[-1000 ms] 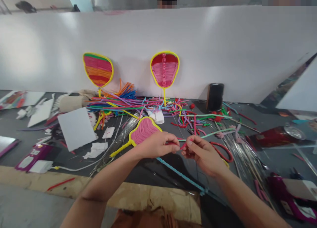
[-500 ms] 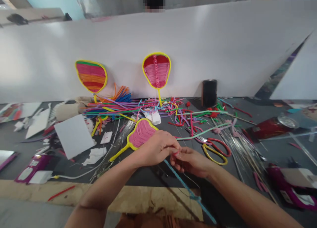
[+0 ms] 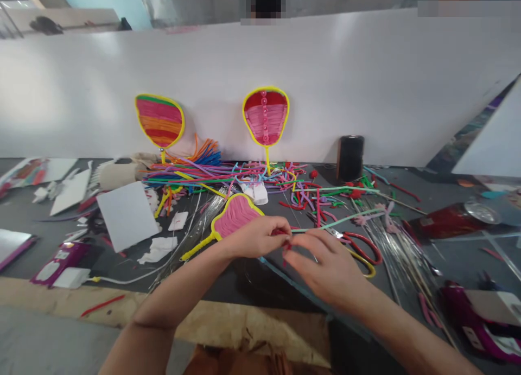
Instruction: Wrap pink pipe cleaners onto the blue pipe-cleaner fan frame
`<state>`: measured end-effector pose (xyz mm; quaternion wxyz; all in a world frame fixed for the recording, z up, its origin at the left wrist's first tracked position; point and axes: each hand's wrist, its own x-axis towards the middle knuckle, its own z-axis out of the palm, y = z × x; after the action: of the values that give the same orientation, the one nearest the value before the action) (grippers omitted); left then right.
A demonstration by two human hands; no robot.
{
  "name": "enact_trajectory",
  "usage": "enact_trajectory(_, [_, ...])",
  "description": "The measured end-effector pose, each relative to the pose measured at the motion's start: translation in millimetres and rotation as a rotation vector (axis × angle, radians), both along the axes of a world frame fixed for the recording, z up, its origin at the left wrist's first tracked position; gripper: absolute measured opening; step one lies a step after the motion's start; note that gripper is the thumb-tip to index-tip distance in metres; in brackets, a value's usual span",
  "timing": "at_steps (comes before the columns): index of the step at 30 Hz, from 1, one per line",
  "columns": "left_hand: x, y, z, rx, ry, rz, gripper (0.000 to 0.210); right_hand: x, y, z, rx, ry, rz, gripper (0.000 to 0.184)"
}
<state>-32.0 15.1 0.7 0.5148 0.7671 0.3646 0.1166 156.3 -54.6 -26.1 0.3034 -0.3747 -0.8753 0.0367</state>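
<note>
My left hand (image 3: pixel 264 236) is closed in a pinch on a small dark red piece of pipe cleaner (image 3: pixel 286 250). My right hand (image 3: pixel 325 260) meets it from the right, thumb and forefinger pinched at the same red piece, which the fingers partly cover. Beneath my hands a blue pipe cleaner strand (image 3: pixel 293 281) slants toward the table's front edge, blurred at its lower end. Just behind my left hand lies a pink fan shape with a yellow rim (image 3: pixel 236 216), partly covered by that hand. Scissors (image 3: pixel 362 247) with red and yellow handles lie behind my right hand.
Two finished-looking fans, one striped (image 3: pixel 159 122) and one pink with beads (image 3: pixel 266 117), lean against a white panel (image 3: pixel 317 82). A phone (image 3: pixel 350 158) stands right of them. Loose pipe cleaners (image 3: pixel 195 175), a red can (image 3: pixel 456 220) and purple glue guns (image 3: pixel 61 262) lie around.
My right hand has turned over, its back now facing up, while both hands stay together at the red piece. The whole view has shifted slightly, so most objects appear farther right.
</note>
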Motion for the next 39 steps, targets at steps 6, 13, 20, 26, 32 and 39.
enact_trajectory(6, [-1,0,-2.3,-0.032,-0.035,0.028,0.009,-15,-3,4.5,0.231,-0.099,-0.002,0.017])
enact_trajectory(13, [-8,-5,0.4,0.028,-0.074,-0.012,0.011,6,2,9.8,-0.201,0.374,-0.079,0.008])
enact_trajectory(20, [-7,-10,0.7,0.067,-0.125,-0.080,0.011,10,15,-14.1,-0.964,0.860,-0.202,0.024])
enact_trajectory(26, [-6,-10,1.8,0.200,-0.171,-0.057,0.014,-8,7,-36.0,-1.573,1.192,0.065,0.027])
enact_trajectory(32, [-4,-11,4.5,0.067,-0.134,-0.116,0.015,-27,-1,-46.9,-1.707,1.282,0.176,0.032])
enact_trajectory(39, [-8,-6,5.3,0.017,-0.055,-0.070,0.011,-6,12,-33.1,-1.087,0.891,-0.087,0.030])
